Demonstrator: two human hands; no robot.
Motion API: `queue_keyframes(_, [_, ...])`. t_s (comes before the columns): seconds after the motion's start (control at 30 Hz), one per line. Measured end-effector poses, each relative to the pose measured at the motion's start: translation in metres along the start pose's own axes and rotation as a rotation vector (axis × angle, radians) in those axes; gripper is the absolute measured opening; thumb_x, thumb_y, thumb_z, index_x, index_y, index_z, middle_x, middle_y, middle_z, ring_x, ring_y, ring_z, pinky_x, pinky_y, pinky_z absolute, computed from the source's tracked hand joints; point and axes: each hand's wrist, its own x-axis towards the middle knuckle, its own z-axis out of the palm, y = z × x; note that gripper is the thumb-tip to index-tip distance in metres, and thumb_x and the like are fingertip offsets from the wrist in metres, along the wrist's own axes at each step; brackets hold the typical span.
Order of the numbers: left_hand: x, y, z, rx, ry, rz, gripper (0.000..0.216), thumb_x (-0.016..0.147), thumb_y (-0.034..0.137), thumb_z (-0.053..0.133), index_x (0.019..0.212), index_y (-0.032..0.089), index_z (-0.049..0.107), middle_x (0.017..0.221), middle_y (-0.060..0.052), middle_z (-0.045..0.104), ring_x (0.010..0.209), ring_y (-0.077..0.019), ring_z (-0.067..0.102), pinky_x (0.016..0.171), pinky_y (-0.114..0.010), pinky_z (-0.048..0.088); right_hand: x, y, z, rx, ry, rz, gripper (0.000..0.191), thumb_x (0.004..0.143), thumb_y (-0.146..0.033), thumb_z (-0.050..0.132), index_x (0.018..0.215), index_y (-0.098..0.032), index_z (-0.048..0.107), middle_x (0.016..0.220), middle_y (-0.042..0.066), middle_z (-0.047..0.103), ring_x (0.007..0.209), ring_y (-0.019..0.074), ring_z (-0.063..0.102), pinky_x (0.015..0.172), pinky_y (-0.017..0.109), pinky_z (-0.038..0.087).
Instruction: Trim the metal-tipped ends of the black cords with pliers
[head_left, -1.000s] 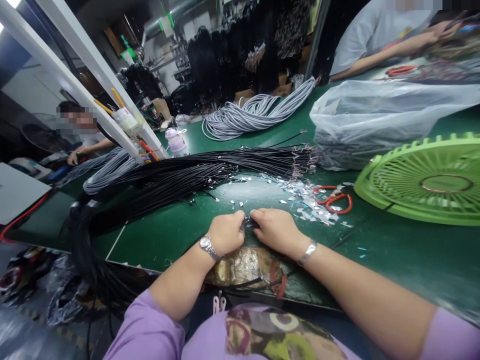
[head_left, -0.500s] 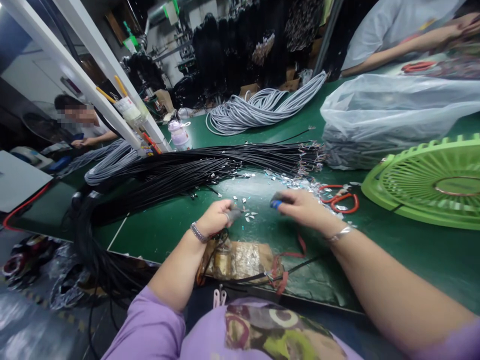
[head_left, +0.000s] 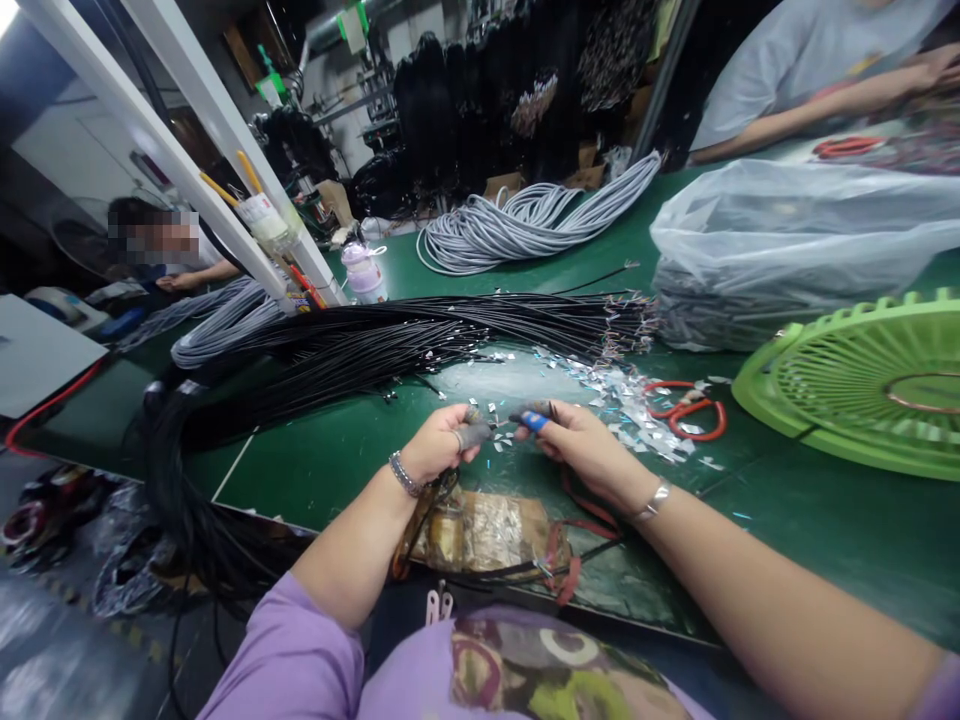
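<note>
My left hand (head_left: 450, 440), wearing grey finger covers and a bracelet, is closed in a pinch at the centre of the green table. A black cable (head_left: 448, 485) runs down from under its palm, and thin wire ends show faintly at the fingertips. Just to the right, my right hand (head_left: 570, 435) is also pinched, its fingertips close to those wire ends. It has dark finger covers and a blue band; anything between its fingers is too small to make out. Small white scraps (head_left: 504, 438) lie beneath the fingertips.
A taped cardboard piece (head_left: 495, 525) with a red strap (head_left: 570, 575) sits at the front edge. Black cables (head_left: 420, 335) and a grey coil (head_left: 517, 225) lie behind. Red-handled scissors (head_left: 701, 415), a green fan (head_left: 862, 375) and a plastic bag (head_left: 750, 240) stand right. Two people work nearby.
My right hand has moved left and closed its fingers near my left fingertips. My left hand has stayed almost in place. The view has shifted slightly.
</note>
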Motion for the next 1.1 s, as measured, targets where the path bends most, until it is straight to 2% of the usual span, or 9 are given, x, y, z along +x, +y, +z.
queue_keyframes(0.1, [0.001, -0.001, 0.001, 0.015, 0.009, -0.002, 0.046, 0.064, 0.058, 0.068, 0.073, 0.017, 0.048, 0.043, 0.008, 0.045, 0.031, -0.0025, 0.027, 0.035, -0.018, 0.016, -0.002, -0.001, 0.005, 0.086, -0.036, 0.041, 0.047, 0.065, -0.062, 0.066, 0.075, -0.018, 0.059, 0.06, -0.001, 0.059, 0.044, 0.0063, 0.033, 0.041, 0.023, 0.025])
queue_keyframes(0.2, [0.002, -0.002, 0.002, 0.04, 0.004, -0.013, 0.045, 0.066, 0.056, 0.069, 0.073, 0.017, 0.048, 0.043, 0.008, 0.046, 0.032, -0.0028, 0.03, 0.037, -0.018, 0.019, -0.003, 0.001, 0.008, 0.098, -0.045, 0.024, 0.047, 0.063, -0.063, 0.068, 0.073, -0.019, 0.056, 0.058, -0.002, 0.057, 0.044, 0.0061, 0.032, 0.041, 0.022, 0.026])
queue_keyframes(0.3, [0.003, -0.003, 0.004, 0.069, -0.013, 0.001, 0.04, 0.068, 0.051, 0.069, 0.073, 0.016, 0.049, 0.044, 0.008, 0.047, 0.036, -0.0037, 0.035, 0.04, -0.018, 0.024, -0.003, 0.004, 0.009, 0.031, -0.028, -0.025, 0.045, 0.067, -0.062, 0.066, 0.072, -0.019, 0.055, 0.057, -0.003, 0.057, 0.045, 0.0072, 0.034, 0.042, 0.023, 0.029])
queue_keyframes(0.4, [0.004, -0.006, 0.004, 0.119, -0.023, 0.028, 0.032, 0.07, 0.043, 0.067, 0.073, 0.015, 0.052, 0.046, 0.007, 0.048, 0.04, -0.0049, 0.039, 0.044, -0.018, 0.029, -0.006, 0.003, 0.009, -0.146, 0.004, -0.182, 0.036, 0.075, -0.055, 0.059, 0.071, -0.02, 0.057, 0.059, -0.001, 0.058, 0.052, 0.0111, 0.044, 0.05, 0.025, 0.037])
queue_keyframes(0.5, [0.005, -0.009, 0.004, 0.165, -0.016, 0.028, 0.029, 0.068, 0.039, 0.068, 0.072, 0.015, 0.053, 0.047, 0.006, 0.049, 0.042, -0.0056, 0.041, 0.044, -0.018, 0.029, -0.011, 0.0, 0.007, -0.373, -0.011, -0.381, 0.026, 0.078, -0.045, 0.057, 0.069, -0.021, 0.058, 0.06, 0.0, 0.057, 0.057, 0.0139, 0.047, 0.056, 0.028, 0.039])
queue_keyframes(0.57, [0.005, -0.008, 0.003, 0.151, -0.008, 0.008, 0.031, 0.068, 0.041, 0.068, 0.072, 0.016, 0.052, 0.046, 0.007, 0.049, 0.041, -0.0054, 0.04, 0.043, -0.018, 0.028, -0.012, -0.001, 0.006, -0.422, 0.0, -0.418, 0.023, 0.078, -0.042, 0.056, 0.069, -0.021, 0.059, 0.061, 0.001, 0.057, 0.057, 0.0144, 0.048, 0.057, 0.028, 0.039])
queue_keyframes(0.73, [0.004, -0.001, 0.004, 0.088, 0.023, -0.04, 0.04, 0.068, 0.051, 0.068, 0.073, 0.017, 0.048, 0.044, 0.008, 0.047, 0.035, -0.0037, 0.034, 0.039, -0.018, 0.023, -0.005, 0.005, 0.003, -0.266, 0.154, -0.23, 0.033, 0.08, -0.052, 0.052, 0.07, -0.021, 0.054, 0.062, 0.001, 0.059, 0.058, 0.0154, 0.05, 0.055, 0.028, 0.041])
queue_keyframes(0.93, [0.002, 0.002, 0.005, 0.08, 0.018, -0.018, 0.041, 0.066, 0.05, 0.071, 0.071, 0.017, 0.048, 0.044, 0.008, 0.048, 0.036, -0.0039, 0.036, 0.04, -0.018, 0.025, -0.005, 0.007, 0.013, -0.106, -0.014, -0.06, 0.044, 0.074, -0.063, 0.056, 0.07, -0.02, 0.055, 0.058, -0.002, 0.056, 0.047, 0.0096, 0.038, 0.045, 0.024, 0.031])
queue_keyframes(1.1, [0.002, 0.0, 0.004, 0.072, 0.019, -0.014, 0.043, 0.066, 0.054, 0.069, 0.072, 0.017, 0.048, 0.045, 0.008, 0.048, 0.034, -0.0034, 0.033, 0.037, -0.018, 0.022, -0.008, 0.001, 0.015, -0.026, -0.061, -0.04, 0.044, 0.068, -0.062, 0.065, 0.073, -0.019, 0.055, 0.06, -0.003, 0.056, 0.047, 0.0081, 0.036, 0.045, 0.024, 0.03])
